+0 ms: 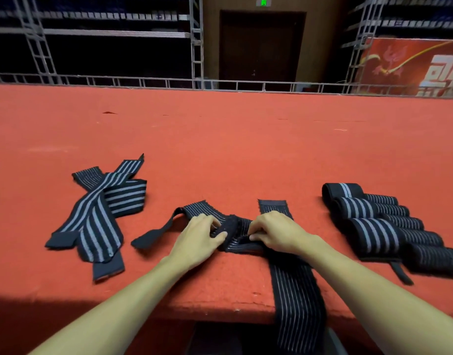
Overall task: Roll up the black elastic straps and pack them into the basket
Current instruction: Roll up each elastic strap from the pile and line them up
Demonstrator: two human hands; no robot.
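Head view. Red-felted table (220, 149), its near edge low in the frame. Landmark is the middle strap (295, 290), black with thin pale lines. One end hangs down over the table's near edge. Another stretch runs leftward on the felt and ends in a plain black tab. A short end lies flat, pointing away, just behind the right hand.

Left hand (197, 239) is on the middle strap at its bunched fold. Fingers are curled close together over the fabric, and the thumb presses the fold from the near side. Right hand (276, 234) is just beside it on the same fold, fingers bent and bunched, tips pinching the fabric. The two hands nearly touch.

Left of the middle strap, apart from it: loose straps (97, 211), unrolled, crossed over one another in a flat heap, with broad grey stripes.

Right of the middle strap, apart from it: rolled straps (379, 226), tight rolls lying side by side, touching.

Far beyond the middle strap: metal shelving (105, 34), a dark door (261, 47) and a red banner (412, 65).
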